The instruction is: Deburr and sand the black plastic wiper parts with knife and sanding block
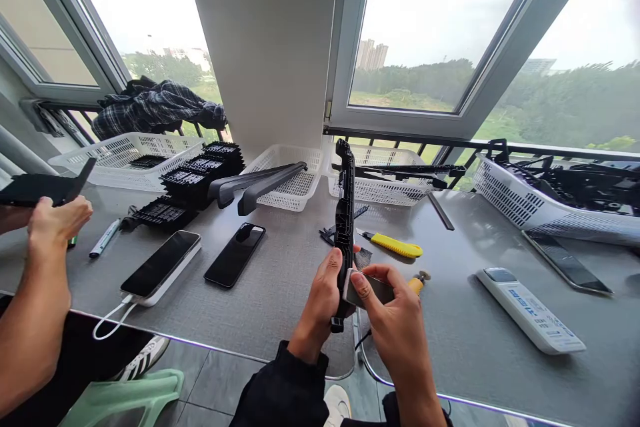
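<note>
A long black plastic part (345, 213) stands upright over the table, its ribbed side showing. My left hand (323, 297) is wrapped round its lower end. In my right hand (393, 303) is a flat grey block (377, 289), pinched between thumb and fingers, with its left edge against the lower part of the black piece. Just beyond my right hand lie a yellow cutter (397, 245) and a yellow-handled tool (417, 282). Small black pieces (329, 235) rest behind the black part.
White baskets (287, 200) line the back, with long dark parts (270, 188) across one. Phones (235, 255) lie left of centre. A power strip (533, 312) and another phone (567, 261) are at right. Another person's hand (57, 220) holds a black part at far left.
</note>
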The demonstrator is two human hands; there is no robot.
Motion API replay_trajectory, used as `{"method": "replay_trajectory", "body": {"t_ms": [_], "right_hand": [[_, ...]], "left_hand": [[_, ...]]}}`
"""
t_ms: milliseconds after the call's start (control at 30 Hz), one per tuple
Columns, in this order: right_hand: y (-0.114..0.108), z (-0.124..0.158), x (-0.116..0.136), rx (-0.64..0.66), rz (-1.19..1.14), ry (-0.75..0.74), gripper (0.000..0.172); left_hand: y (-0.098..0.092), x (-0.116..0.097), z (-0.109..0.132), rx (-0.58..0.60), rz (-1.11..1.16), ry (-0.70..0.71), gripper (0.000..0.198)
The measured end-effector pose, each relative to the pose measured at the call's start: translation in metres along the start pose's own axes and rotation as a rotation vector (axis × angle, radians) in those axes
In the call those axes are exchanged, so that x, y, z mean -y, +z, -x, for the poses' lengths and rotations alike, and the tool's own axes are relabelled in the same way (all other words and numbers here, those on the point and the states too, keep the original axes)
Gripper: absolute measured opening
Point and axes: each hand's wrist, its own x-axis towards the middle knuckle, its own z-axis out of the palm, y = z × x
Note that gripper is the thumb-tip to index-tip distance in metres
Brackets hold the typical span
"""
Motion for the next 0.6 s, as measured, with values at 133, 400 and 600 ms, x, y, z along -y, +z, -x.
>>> {"method": "replay_trajectory", "body": {"t_ms": [133, 400, 600], "right_hand": [[-0.0027, 0.0025, 0.0028, -0.03, -0.017, 0.073, 0.048], [0.0043, 0.0077, 0.0053, -0.047, -0.01, 0.054, 0.048], [0.0001, 0.0096, 0.0066, -0.022, -0.006, 0.028, 0.05]], "left_hand": [[0.0027, 0.003, 0.0026, 0.035, -0.021, -0.022, 0.078], [0.0001, 0.002, 0.0096, -0.037, -0.096, 0.078, 0.077], [-0.0021, 0.008, 0.007, -0.124, -0.116, 0.183, 0.072]]}}
